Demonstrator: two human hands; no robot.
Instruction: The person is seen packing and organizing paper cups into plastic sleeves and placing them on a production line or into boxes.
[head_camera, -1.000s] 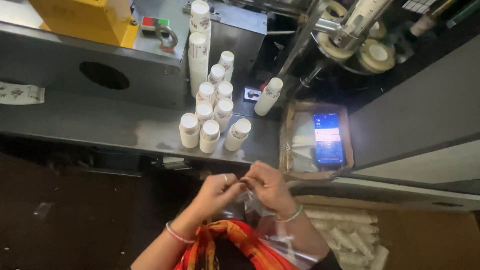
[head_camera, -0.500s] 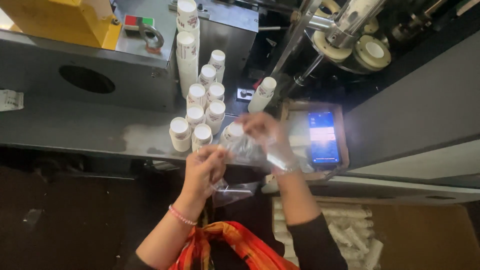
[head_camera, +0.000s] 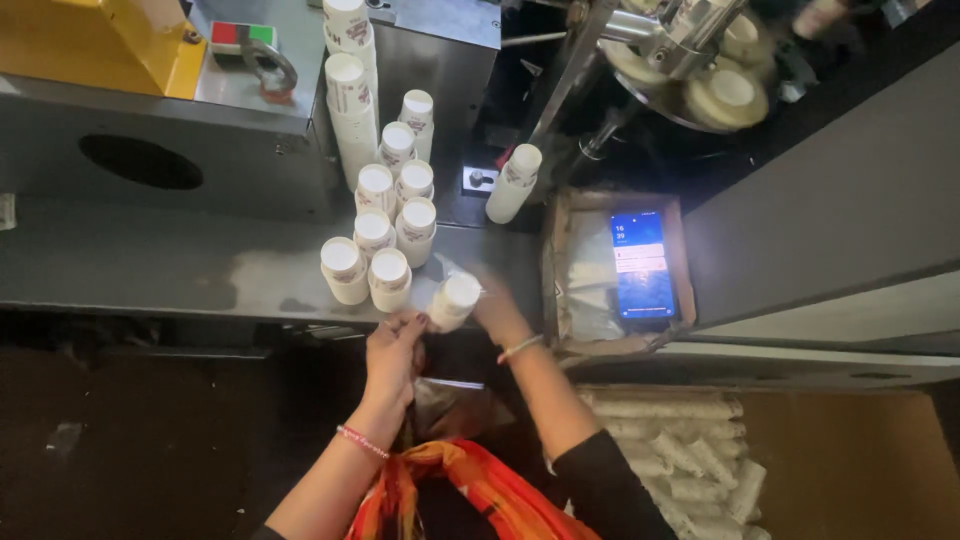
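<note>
Right hand (head_camera: 497, 308) is gripping a white paper cup stack (head_camera: 453, 301), tilted, round pale end facing up. Left hand (head_camera: 393, 352) just beside it pinches what looks like a clear plastic bag (head_camera: 450, 400), pretty blurry though.

— Stacks of white paper cups (head_camera: 398, 218): about nine on the bench (head_camera: 150, 262), a tenth (head_camera: 455, 301) between two hands.
— Hands: left (head_camera: 392, 352), right (head_camera: 497, 310). Bangles: two, one per wrist.
— Phones: one (head_camera: 640, 264), lit, in one cardboard tray (head_camera: 560, 262).
— Down in the box (head_camera: 690, 452): too many cup stacks to count.
</note>
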